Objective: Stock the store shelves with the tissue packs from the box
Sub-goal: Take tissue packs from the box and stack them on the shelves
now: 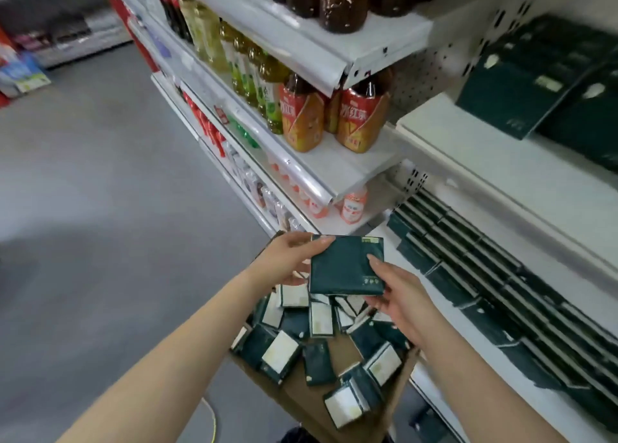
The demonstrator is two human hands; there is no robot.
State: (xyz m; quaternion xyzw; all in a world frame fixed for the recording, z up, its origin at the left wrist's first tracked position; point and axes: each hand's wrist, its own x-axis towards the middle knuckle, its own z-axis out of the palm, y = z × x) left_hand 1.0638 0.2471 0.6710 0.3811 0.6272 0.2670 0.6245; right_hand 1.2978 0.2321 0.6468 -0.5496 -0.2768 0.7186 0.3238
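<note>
I read 冰红茶 in white on the red-orange labels of the two front tea bottles (302, 116). Small gold characters on the tissue pack (346, 268) are too blurred for me to read. Pale labels on the dark green boxes (521, 85) are also unreadable.

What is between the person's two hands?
In the head view, a dark green tissue pack, pinched by the left hand and the right hand above the cardboard box.
</note>
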